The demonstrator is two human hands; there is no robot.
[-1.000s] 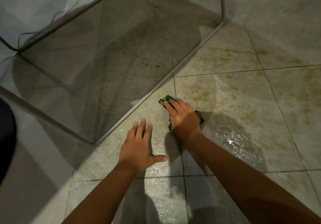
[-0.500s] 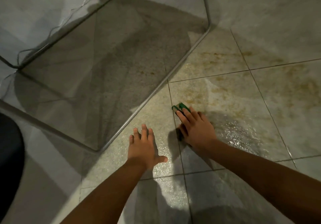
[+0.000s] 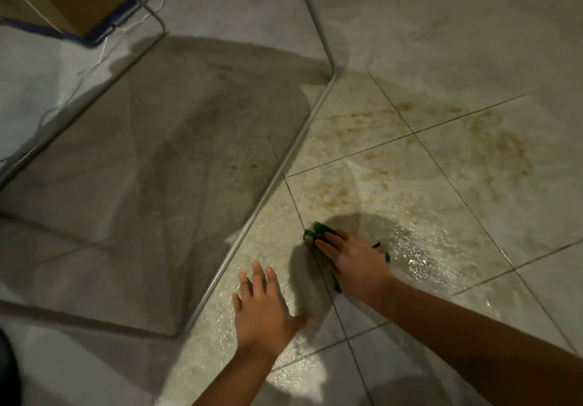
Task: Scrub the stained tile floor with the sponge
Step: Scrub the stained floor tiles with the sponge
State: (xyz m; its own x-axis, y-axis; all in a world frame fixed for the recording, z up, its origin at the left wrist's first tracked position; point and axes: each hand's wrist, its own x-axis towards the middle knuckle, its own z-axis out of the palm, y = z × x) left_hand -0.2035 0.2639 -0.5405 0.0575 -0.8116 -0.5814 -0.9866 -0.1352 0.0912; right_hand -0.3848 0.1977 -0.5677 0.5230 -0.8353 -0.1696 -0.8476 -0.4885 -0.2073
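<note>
Stained wet tile floor [image 3: 441, 159], green sponge [image 3: 317, 232], metal frame [image 3: 268, 191]

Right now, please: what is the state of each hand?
Left hand: open, holding nothing, palm flat on the wet tile floor.
Right hand: pressed down on the green sponge, fingers over it.

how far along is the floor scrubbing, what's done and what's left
Done, it seems: the tile patch beside the right hand glistens wet and looks paler than the stained area. In hand: the right hand presses the green sponge flat near a grout line, while the left hand braces open on the floor. Left: brown stains spread across the tiles farther out, plus a few spots under the metal frame.
</note>
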